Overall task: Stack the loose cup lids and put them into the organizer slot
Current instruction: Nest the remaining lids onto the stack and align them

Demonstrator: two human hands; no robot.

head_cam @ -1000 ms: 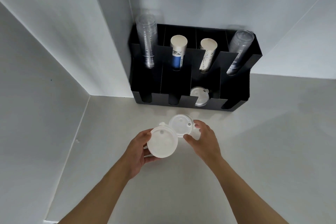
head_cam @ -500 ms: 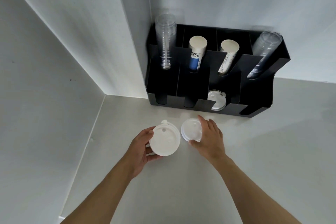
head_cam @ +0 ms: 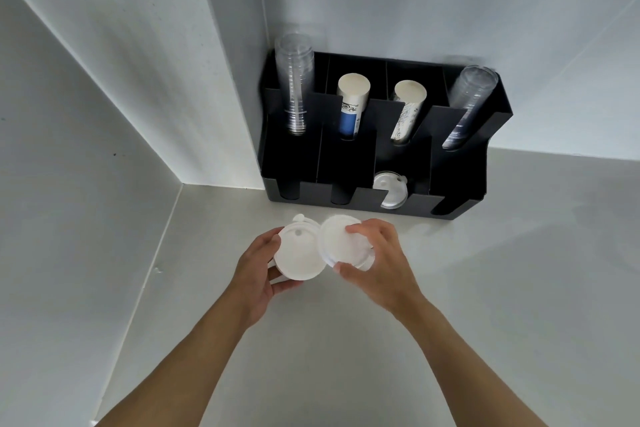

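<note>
My left hand holds a small stack of white cup lids from the side and below, its flat face turned up toward me. Right beside it, my right hand grips another white lid by its rim, tilted and touching the stack's right edge. Both hands hover above the counter in front of the black organizer. One white lid stands in the organizer's third front slot from the left; the other front slots look dark.
The organizer sits in the corner against the back wall. Its rear slots hold two clear cup stacks and two paper cup stacks. A wall runs close along the left of the pale counter.
My right hand has lifted the lid off the counter and brought it against the stack in my left hand. The view has shifted slightly.
</note>
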